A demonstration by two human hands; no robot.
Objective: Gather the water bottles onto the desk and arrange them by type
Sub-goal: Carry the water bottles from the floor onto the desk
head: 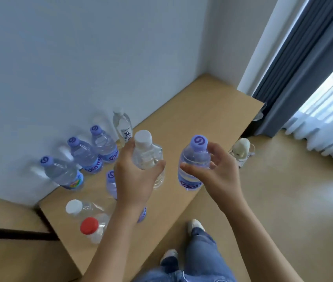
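Note:
My left hand (135, 176) grips a clear bottle with a white cap (147, 155) above the wooden desk (202, 110). My right hand (216, 169) holds a purple-capped bottle (194, 159) over the desk's front edge. Three purple-capped bottles (84, 153) stand in a row along the wall. A tall clear bottle with a printed label (122, 125) stands behind them. Another purple-capped bottle (111, 184) is partly hidden behind my left wrist. A white-capped clear bottle (76, 207) and a red-capped bottle (91, 226) stand near the desk's left end.
The right half of the desk is bare wood, ending near a grey curtain (296, 78). A white object with a cable (242, 150) lies on the floor past the desk's edge. My legs and shoes (196, 224) are below.

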